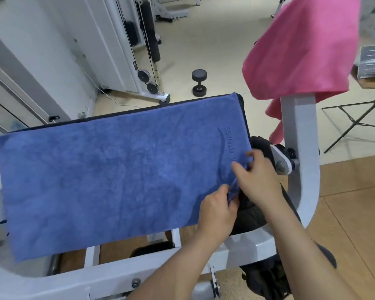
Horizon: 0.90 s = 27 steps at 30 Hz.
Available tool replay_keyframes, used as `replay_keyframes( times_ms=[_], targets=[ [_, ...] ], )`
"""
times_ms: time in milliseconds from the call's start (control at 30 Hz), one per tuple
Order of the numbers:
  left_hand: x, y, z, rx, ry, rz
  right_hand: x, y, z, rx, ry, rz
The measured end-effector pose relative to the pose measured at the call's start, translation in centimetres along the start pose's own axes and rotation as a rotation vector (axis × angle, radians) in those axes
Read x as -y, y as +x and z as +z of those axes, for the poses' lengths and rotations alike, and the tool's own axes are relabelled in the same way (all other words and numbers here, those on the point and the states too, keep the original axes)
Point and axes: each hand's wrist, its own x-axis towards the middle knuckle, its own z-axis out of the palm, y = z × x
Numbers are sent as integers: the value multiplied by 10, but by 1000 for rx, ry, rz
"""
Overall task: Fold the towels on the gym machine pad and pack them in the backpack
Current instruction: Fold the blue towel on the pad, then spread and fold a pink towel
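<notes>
Gym machine pad (244,113): dark, carried on a white frame (299,131), almost wholly covered.

Blue towel (117,180) spread flat over the pad, long axis left to right, embossed lettering near the right short edge, near long edge overhanging the pad.

Pink towel (301,50) draped over the frame's upright, above and to the right, apart from the blue one, not yet folded.

Dark fabric mass (251,215) below the pad's right end: possibly the backpack, cannot confirm.

Both hands at the blue towel's right short edge.
- Right hand (256,178) curled over that edge, roughly midway along it, cloth bunched under the fingers.
- Left hand (217,213) just nearer, pinching cloth at the near right corner.

Whole length of the blue towel extending leftward from the hands, its left end well apart from both.

Judgement: first fold in hand, probably the right edge carried left along the long axis to the far short edge.

Dumbbell (199,83) on the floor beyond the pad.
</notes>
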Motion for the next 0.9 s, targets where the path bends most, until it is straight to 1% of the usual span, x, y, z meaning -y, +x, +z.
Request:
replay_keyframes(
  times_ms=[67,100,133,200,267,367,467,533,633,767,833,900],
  targets=[
    [4,-1,-5,38,-14,-1,22,34,0,-36,-165,-135],
    [6,-2,-7,53,-16,5,32,52,0,-54,-232,-173],
    [6,-4,-10,53,-45,6,41,70,1,-76,-280,-186],
    [9,-5,-17,47,-122,-25,53,103,3,-119,-310,-148],
    [11,-5,-24,56,-177,-108,60,125,4,-166,-250,-122],
    [10,-5,-33,53,-237,-239,66,140,10,-207,-168,-166],
    [14,-11,-42,51,-229,-238,77,139,13,-195,-39,-106],
    [22,-19,-53,31,-330,-232,95,130,15,-186,42,-112],
    [37,-42,-87,-61,-529,-245,143,106,28,-114,184,-233],
    [82,-85,-149,-251,-600,-281,213,62,76,77,329,-376],
    [113,-107,-179,-350,-597,-310,246,35,107,175,305,-476],
    [144,-128,-205,-419,-586,-355,277,9,141,223,173,-578]
  ],
)
